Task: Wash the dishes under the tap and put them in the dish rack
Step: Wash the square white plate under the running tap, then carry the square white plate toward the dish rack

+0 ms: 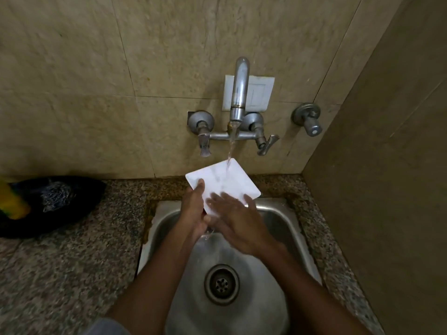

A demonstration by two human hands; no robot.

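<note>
1. The left hand (196, 209) grips the near-left edge of a white square plate (223, 183), thumb laid along the upper face and the other fingers tucked underneath, hidden from view.
2. The right hand (238, 222) lies flat and spread on the plate's near-right part, fingers straight and slightly blurred, so it is probably rubbing the surface rather than holding anything.
3. Both forearms reach in from the near edge and converge over the sink (278, 213); the left wrist is turned so the plate tilts, far corner high, near corner low.
4. The plate hangs above the far part of the sink, its far corner under the stream from the tap (238, 93); water runs down the face and drips off the low corner by the hands.
5. Handling, as a judgement: it looks stiff, thin and fairly light, likely ceramic or melamine, and breakable if dropped on steel. Wet and glossy, it will be slippery, so a pinch across the rim with fingers under and thumb on top is the safest hold, and the corners offer a stop against sliding.
6. Further out, the speckled stone bench (72, 250) surrounds the sink, and a dark bag (48, 204) lies at its far left. No dish rack is in view.
</note>
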